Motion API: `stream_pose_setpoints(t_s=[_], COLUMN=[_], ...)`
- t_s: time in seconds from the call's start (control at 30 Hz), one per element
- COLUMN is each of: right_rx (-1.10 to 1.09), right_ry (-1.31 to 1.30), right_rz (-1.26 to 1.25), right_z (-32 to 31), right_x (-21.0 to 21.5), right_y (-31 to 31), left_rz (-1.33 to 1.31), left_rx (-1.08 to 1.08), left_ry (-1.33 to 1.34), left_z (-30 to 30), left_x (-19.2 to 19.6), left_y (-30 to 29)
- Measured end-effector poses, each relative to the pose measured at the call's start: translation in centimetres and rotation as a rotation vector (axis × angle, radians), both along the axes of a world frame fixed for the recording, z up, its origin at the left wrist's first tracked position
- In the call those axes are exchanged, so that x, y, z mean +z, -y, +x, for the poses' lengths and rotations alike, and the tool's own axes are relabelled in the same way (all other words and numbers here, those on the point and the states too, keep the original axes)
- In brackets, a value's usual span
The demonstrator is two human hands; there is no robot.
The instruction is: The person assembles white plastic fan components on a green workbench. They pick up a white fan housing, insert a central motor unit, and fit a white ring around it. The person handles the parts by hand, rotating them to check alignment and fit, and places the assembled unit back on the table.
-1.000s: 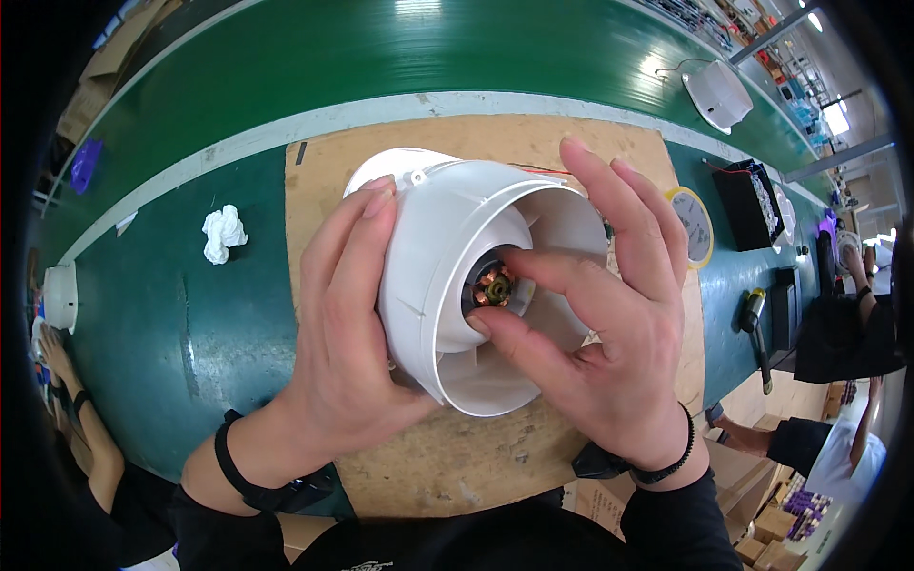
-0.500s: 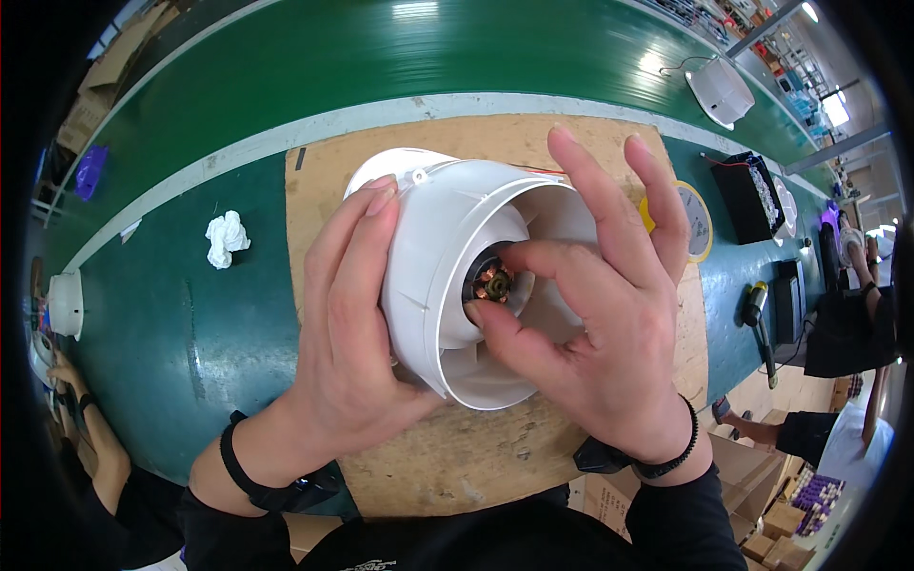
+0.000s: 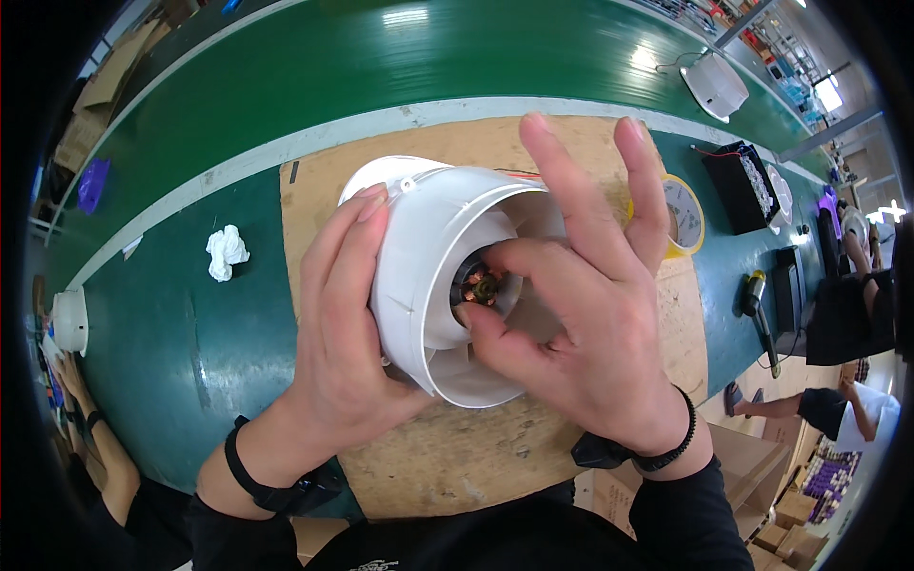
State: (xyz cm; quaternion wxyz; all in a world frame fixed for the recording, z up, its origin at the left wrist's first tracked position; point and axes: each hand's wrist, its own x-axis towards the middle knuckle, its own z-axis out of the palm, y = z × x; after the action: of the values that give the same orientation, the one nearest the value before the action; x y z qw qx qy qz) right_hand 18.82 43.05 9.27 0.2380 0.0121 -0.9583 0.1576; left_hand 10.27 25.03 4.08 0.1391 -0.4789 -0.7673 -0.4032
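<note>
A white round plastic fan housing (image 3: 411,276) is tilted so that its open mouth faces right and toward me. My left hand (image 3: 343,305) is wrapped round its left side, fingers on top. Inside the housing sits a small black motor (image 3: 463,285) with copper windings. Thumb and index finger of my right hand (image 3: 581,324) reach into the mouth and pinch the motor's black rim at two sides; its other fingers point up and away. Red wire (image 3: 519,175) shows behind the housing's top edge. The palm side of my right hand's grip is hidden.
Beneath the housing lies a brown board (image 3: 457,476) on the green table (image 3: 152,333). Crumpled white tissue (image 3: 228,253) is at left; yellow tape (image 3: 687,217), a black box (image 3: 741,186) and a hammer (image 3: 759,314) are at right. A co-worker's arm (image 3: 109,457) shows at left.
The housing and both hands have shifted slightly left in the picture. My right finger and thumb keep their hold at the motor. More of the yellow tape shows.
</note>
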Motion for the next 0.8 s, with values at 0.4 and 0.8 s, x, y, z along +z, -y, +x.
stream_pose_setpoints(t_s=[0.4, 0.8], right_rx=[-0.013, -0.014], right_ry=[-0.011, -0.423], right_rz=[-0.041, -0.957], right_z=[0.3, -1.3], right_x=[-0.2, -3.0], right_y=[0.1, -3.4], left_rz=[-0.011, 0.469], left_rx=[0.005, -0.151], left_ry=[0.004, 0.931], left_z=[0.0, -2.2], left_x=[0.0, -0.1], left_y=[-0.1, 0.5])
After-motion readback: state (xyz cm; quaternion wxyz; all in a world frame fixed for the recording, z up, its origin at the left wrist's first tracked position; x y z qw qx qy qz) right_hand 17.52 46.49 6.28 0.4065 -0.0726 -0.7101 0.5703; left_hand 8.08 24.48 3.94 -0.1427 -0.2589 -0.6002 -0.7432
